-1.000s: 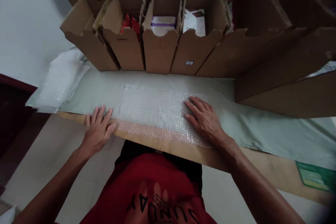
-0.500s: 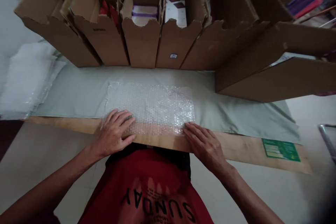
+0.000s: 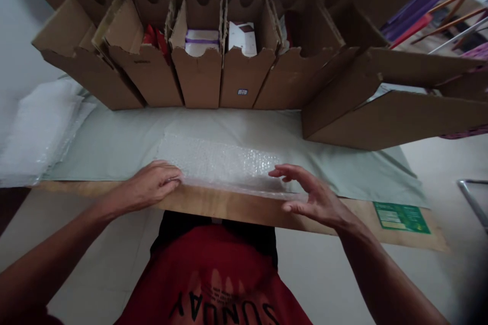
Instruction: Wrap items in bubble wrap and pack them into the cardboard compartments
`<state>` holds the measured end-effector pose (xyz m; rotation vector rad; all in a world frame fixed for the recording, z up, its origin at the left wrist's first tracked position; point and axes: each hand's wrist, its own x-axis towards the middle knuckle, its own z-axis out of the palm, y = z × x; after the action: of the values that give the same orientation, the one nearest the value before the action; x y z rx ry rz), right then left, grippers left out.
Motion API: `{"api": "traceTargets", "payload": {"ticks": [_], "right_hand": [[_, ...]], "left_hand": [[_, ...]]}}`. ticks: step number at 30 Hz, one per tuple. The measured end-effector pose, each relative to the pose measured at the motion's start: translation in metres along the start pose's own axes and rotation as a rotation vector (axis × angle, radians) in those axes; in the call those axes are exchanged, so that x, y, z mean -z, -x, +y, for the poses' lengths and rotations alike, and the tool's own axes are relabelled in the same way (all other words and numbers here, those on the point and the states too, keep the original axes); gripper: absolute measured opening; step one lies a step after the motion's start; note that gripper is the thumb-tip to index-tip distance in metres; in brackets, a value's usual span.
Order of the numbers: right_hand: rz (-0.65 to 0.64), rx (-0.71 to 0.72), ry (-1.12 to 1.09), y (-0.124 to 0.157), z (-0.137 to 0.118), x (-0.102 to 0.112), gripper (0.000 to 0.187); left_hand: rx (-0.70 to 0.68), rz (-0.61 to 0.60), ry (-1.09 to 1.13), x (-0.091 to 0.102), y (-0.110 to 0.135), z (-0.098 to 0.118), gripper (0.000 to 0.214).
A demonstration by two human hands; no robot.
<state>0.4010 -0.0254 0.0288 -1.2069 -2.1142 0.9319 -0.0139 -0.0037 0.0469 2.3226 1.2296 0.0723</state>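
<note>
A sheet of clear bubble wrap (image 3: 221, 162) lies on a pale green sheet (image 3: 122, 137) over a wooden board (image 3: 236, 208). My left hand (image 3: 150, 187) rests at the wrap's near left corner with its fingers closed on the edge. My right hand (image 3: 310, 195) hovers over the wrap's near right corner, its fingers curved and apart, with nothing clearly gripped. The wrap's near edge looks slightly raised between the two hands.
A row of open cardboard bins (image 3: 198, 68) holding small boxes stands behind the sheet. Larger cardboard boxes (image 3: 381, 111) jut out at the right. A stack of white bubble sheets (image 3: 34, 132) lies at the left and a green label (image 3: 401, 217) on the board's right.
Both hands were flat on the wrap and slid toward its near edge. Now the left hand has closed on the left corner, the right hand has lifted off, and the near edge has risen.
</note>
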Motion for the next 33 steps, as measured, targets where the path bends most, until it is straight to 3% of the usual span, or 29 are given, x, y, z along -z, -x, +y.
{"api": "traceTargets", "payload": {"ticks": [2, 5, 8, 11, 13, 17, 20, 23, 28, 33], "right_hand": [[-0.014, -0.070, -0.102, 0.001, 0.010, -0.006, 0.068], [0.067, -0.245, -0.155, 0.002, 0.019, -0.022, 0.034], [0.200, -0.332, -0.179, 0.000, 0.022, -0.033, 0.028], [0.290, -0.364, -0.212, -0.004, 0.021, -0.037, 0.025], [0.303, -0.387, -0.204, -0.006, 0.019, -0.037, 0.023], [0.315, -0.434, -0.160, -0.010, 0.014, -0.036, 0.026], [0.305, -0.459, -0.104, -0.012, 0.009, -0.035, 0.036], [0.310, -0.476, 0.104, -0.012, 0.007, -0.037, 0.035], [0.339, -0.483, 0.449, -0.012, 0.013, -0.045, 0.032], [0.354, -0.431, 0.538, -0.014, 0.019, -0.049, 0.037]], "left_hand": [[0.082, -0.082, 0.050, 0.011, -0.008, 0.003, 0.032], [0.201, -0.178, 0.100, 0.025, -0.018, 0.005, 0.034], [0.265, -0.193, 0.150, 0.036, -0.019, -0.010, 0.028], [0.313, -0.101, 0.275, 0.042, -0.005, -0.038, 0.061], [0.374, -0.031, 0.395, 0.038, 0.005, -0.053, 0.069], [0.497, 0.130, 0.525, 0.020, 0.010, -0.054, 0.039], [0.531, 0.272, 0.487, 0.006, 0.000, -0.044, 0.035], [0.557, 0.379, 0.403, -0.004, -0.011, -0.039, 0.033], [0.600, 0.470, 0.225, -0.016, -0.022, -0.039, 0.029], [0.680, 0.491, 0.009, -0.022, -0.031, -0.040, 0.023]]}}
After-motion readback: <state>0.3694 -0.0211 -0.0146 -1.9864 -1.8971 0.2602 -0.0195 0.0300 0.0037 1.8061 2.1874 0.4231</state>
